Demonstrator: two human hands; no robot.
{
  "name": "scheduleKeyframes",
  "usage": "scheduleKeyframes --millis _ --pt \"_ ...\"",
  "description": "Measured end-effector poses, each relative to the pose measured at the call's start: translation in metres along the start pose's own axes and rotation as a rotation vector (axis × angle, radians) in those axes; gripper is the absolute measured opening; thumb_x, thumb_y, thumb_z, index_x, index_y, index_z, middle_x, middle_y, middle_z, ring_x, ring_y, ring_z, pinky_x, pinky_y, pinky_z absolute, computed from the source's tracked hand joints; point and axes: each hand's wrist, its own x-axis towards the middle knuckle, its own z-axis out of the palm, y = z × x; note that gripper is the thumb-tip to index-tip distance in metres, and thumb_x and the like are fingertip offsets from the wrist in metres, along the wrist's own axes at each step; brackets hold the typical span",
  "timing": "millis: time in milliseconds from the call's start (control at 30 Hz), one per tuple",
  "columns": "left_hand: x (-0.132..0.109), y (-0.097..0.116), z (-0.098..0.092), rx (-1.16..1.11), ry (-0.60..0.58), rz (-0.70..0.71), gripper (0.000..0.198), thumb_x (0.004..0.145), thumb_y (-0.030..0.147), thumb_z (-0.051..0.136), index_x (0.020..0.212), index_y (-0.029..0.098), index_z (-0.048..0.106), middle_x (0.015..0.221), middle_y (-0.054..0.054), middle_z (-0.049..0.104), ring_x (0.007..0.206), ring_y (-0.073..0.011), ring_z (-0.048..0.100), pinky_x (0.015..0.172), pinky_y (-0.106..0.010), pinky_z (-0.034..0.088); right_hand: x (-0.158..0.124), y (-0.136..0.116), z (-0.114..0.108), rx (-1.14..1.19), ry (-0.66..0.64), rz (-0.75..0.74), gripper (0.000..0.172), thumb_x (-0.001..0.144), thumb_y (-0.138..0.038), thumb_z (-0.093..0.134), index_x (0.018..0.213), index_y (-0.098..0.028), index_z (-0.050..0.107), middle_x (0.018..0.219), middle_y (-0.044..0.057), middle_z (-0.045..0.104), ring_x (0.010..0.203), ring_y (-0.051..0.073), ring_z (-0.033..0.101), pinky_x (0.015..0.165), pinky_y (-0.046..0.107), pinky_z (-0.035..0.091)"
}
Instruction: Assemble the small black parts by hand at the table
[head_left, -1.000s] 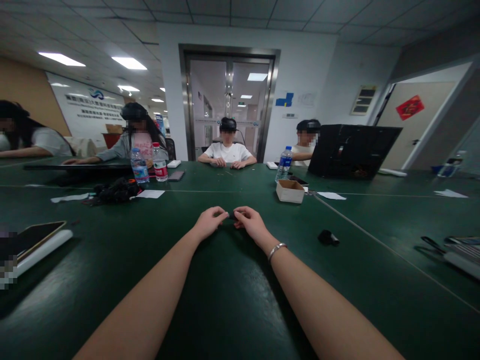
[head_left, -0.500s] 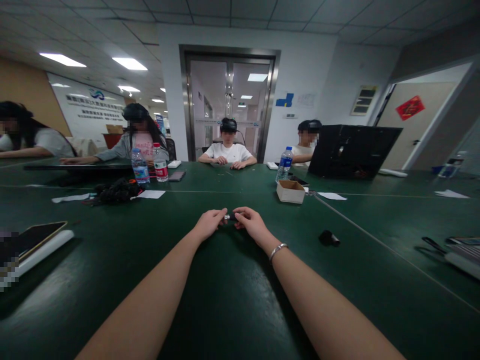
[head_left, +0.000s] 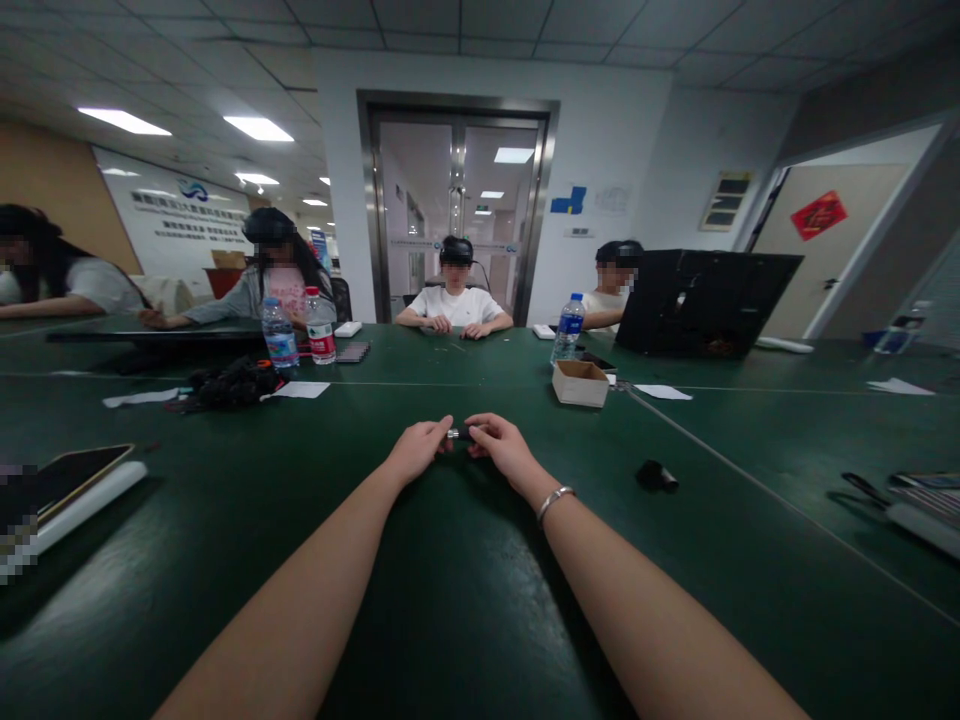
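Note:
A small dark object with a silvery end (head_left: 460, 434) is held between my two hands, just above the green table (head_left: 457, 560). My left hand (head_left: 418, 447) pinches its silvery end with thumb and fingers. My right hand (head_left: 501, 444), with a silver bracelet on the wrist, grips the dark end. The fingertips hide part of the object, so its kind is unclear. To the right of my right hand lies a small black piece (head_left: 657, 476) on the table.
An open cardboard box (head_left: 580, 384) stands ahead right, beside a water bottle (head_left: 570, 328). Two bottles (head_left: 280, 333) and a black cable bundle (head_left: 234, 383) are ahead left. A phone (head_left: 67, 485) lies at the left. Several people sit across the table; a black monitor (head_left: 705, 303) stands right.
My hands and the small object have kept their places. At the far left, a person's hand across the table has shifted slightly.

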Motion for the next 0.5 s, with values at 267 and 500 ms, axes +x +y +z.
scheduleKeyframes --millis 267,500 --pt "0.0016 -0.0014 0.0007 0.046 0.025 -0.022 0.056 0.077 0.067 0.034 0.075 0.018 0.061 0.075 -0.004 0.063 0.068 -0.0173 0.056 0.06 -0.026 0.04 0.0 0.0018 0.0003 -0.007 -0.017 -0.021 0.023 0.069 -0.027 0.067 0.089 -0.017 0.062 0.067 -0.002 0.06 0.055 0.008 0.058 0.056 0.023 0.049" --pt "0.002 -0.002 0.0012 0.029 0.02 -0.015 0.056 0.077 0.067 0.034 0.074 0.018 0.061 0.076 -0.005 0.064 0.07 -0.0179 0.057 0.059 -0.026 0.04 0.0002 0.0017 -0.0013 -0.001 -0.017 -0.018 0.024 0.068 -0.027 0.067 0.089 -0.017 0.062 0.067 -0.003 0.06 0.056 0.009 0.058 0.057 0.024 0.049"
